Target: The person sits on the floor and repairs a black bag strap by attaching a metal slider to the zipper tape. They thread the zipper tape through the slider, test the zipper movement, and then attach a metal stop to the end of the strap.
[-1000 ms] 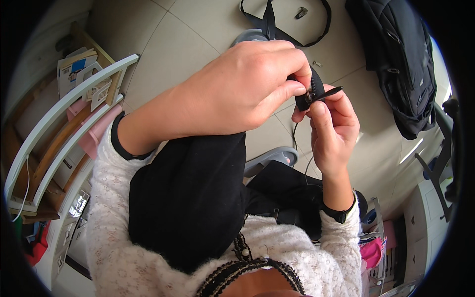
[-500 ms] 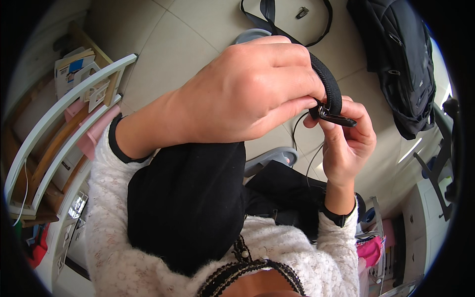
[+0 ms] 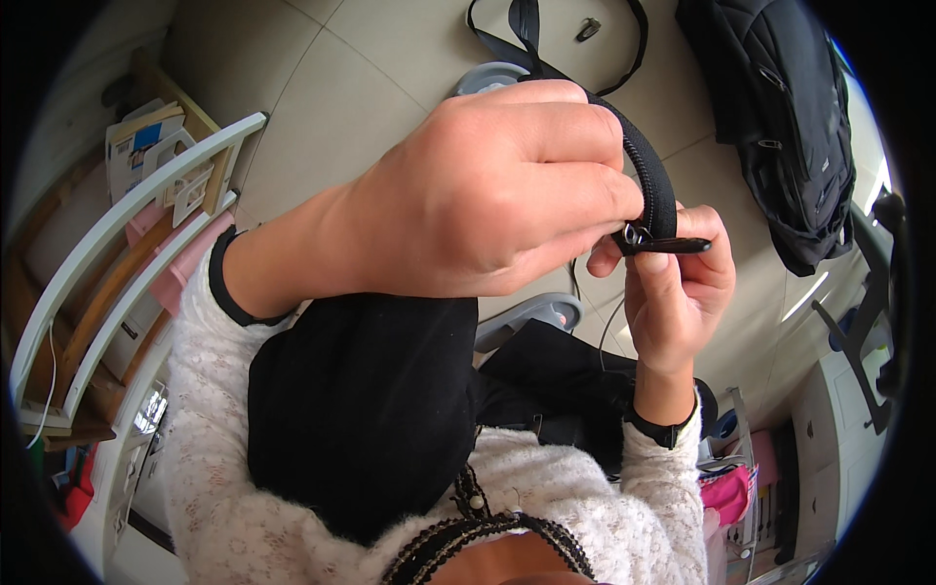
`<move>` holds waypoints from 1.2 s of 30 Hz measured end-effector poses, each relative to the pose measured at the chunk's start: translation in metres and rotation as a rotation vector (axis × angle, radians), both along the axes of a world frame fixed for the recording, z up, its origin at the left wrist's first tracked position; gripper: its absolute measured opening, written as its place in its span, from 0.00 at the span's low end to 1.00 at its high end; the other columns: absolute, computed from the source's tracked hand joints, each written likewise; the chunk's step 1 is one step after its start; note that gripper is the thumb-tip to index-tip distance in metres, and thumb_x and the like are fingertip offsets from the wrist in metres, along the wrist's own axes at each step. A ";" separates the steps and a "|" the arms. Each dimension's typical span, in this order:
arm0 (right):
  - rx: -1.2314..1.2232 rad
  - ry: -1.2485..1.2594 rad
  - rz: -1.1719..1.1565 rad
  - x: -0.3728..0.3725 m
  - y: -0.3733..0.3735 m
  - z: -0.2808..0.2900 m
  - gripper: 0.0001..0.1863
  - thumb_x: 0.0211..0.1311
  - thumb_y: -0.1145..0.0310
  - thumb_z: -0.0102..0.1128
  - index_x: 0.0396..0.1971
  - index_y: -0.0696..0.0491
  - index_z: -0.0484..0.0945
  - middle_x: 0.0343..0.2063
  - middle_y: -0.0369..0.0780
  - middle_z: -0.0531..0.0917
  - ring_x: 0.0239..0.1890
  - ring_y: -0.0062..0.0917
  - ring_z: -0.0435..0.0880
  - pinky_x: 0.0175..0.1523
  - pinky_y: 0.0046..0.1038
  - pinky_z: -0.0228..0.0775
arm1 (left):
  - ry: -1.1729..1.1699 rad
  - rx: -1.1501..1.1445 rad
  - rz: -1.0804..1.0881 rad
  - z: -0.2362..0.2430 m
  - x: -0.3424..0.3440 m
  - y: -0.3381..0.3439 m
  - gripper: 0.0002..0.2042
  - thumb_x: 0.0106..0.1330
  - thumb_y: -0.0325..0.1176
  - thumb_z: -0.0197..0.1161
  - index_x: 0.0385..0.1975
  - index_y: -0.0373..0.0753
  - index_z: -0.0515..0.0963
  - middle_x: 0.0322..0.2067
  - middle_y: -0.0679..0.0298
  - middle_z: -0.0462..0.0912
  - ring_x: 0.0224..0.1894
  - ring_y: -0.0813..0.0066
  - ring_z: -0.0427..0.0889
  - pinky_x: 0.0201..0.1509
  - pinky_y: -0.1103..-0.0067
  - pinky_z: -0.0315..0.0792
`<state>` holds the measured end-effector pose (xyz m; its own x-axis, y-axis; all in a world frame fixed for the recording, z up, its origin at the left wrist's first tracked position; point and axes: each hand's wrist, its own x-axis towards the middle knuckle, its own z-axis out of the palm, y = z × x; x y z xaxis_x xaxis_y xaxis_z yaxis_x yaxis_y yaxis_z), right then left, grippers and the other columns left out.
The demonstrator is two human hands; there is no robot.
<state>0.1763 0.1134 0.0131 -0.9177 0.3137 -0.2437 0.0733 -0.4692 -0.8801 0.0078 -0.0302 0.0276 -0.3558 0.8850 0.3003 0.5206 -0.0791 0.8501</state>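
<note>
My left hand [image 3: 497,195] is closed, fingers curled around a black zipper tape [image 3: 655,185] that arches up from between my hands. Beneath the arch, my right hand [image 3: 673,292] pinches the zipper's lower part, thumb just under the metal slider [image 3: 636,236]. The slider's long black pull tab [image 3: 682,245] sticks out horizontally to the right. My left fingertips are partly hidden behind the tape. A thin dark cord [image 3: 606,336] hangs below my hands, beside the black cloth [image 3: 361,409] over my lap.
A black backpack [image 3: 780,166] lies at the upper right. On the tiled floor [image 3: 322,107] are a looped black strap [image 3: 639,44], a small clip [image 3: 588,29] and grey slippers [image 3: 526,314]. White curved rails [image 3: 136,205] stand at the left, metal chair legs [image 3: 848,341] at the right.
Both hands have shifted rightward and slightly down. More of the zipper tape now shows as an arch, and the pull tab has swung from slanting upward to lying horizontal.
</note>
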 end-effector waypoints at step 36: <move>-0.623 -0.162 -0.055 -0.005 0.009 -0.030 0.11 0.75 0.71 0.57 0.51 0.59 0.76 0.39 0.46 0.87 0.33 0.27 0.87 0.42 0.27 0.79 | 0.188 -0.188 0.296 -0.010 -0.011 -0.007 0.26 0.50 0.24 0.80 0.51 0.37 0.80 0.53 0.56 0.80 0.52 0.63 0.81 0.57 0.73 0.74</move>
<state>0.1718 0.1228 -0.0169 -0.8404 0.1145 -0.5297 0.1436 -0.8955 -0.4213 -0.0029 -0.0371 0.0179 -0.5581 0.7981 0.2271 0.6453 0.2455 0.7234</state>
